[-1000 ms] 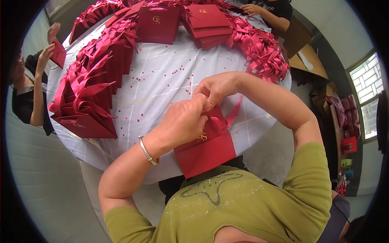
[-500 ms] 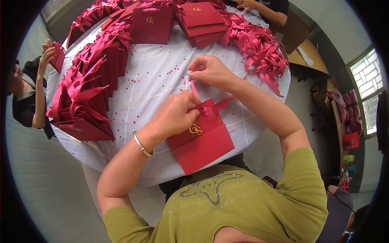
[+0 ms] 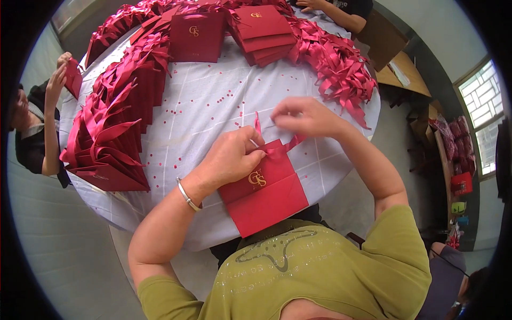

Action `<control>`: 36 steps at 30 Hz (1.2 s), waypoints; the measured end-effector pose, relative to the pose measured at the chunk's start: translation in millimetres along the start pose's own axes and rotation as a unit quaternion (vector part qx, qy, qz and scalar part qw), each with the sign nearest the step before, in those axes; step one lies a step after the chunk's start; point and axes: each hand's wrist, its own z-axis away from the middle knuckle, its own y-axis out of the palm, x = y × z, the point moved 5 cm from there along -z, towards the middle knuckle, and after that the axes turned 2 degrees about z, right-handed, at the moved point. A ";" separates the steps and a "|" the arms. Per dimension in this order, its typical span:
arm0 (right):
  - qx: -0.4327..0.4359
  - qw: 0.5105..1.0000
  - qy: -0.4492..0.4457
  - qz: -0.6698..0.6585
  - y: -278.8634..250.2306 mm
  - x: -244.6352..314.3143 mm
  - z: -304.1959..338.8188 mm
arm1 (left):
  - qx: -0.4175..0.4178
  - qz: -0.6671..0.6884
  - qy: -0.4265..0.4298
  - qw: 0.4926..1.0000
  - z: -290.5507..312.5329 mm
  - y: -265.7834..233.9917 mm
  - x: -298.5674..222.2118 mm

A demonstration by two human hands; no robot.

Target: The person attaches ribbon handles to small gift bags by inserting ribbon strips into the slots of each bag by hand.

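A flat red paper gift bag (image 3: 269,200) with a gold emblem lies at the table's near edge, in front of my body. My left hand (image 3: 232,157), with a silver bangle at its wrist, is closed on the bag's upper left edge, thumb and fingers pinching there. A red ribbon end (image 3: 257,122) sticks up just beyond those fingers. Another ribbon loop (image 3: 294,142) shows at the bag's upper right. My right hand (image 3: 306,116) hovers to the right of the upright ribbon end, apart from it, fingers loosely bent and slightly blurred, with nothing visible in them.
Rows of ribboned red bags (image 3: 114,128) line the table's left side. A pile of red ribbons (image 3: 341,66) lies at right. Stacked flat bags (image 3: 261,32) lie at the far side. Red dots scatter over the white tablecloth (image 3: 202,117). Co-workers' hands (image 3: 57,77) show at far left and top.
My right hand has let go of the ribbon end and moved right and nearer. The ribbon end now stands free, while my left hand keeps its pinch on the bag.
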 end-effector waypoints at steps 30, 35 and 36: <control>-0.112 0.836 -0.355 -0.404 -34.2 49.5 73.0 | -0.019 -0.026 -0.049 0.998 -2.9 2.7 9.0; -0.126 0.931 -0.259 -0.226 -19.7 78.9 65.9 | 0.029 0.010 -0.031 0.999 2.4 -10.3 2.1; -0.173 0.951 -0.175 -0.187 -7.6 76.0 62.3 | 0.033 -0.037 -0.027 0.998 4.3 -13.7 0.3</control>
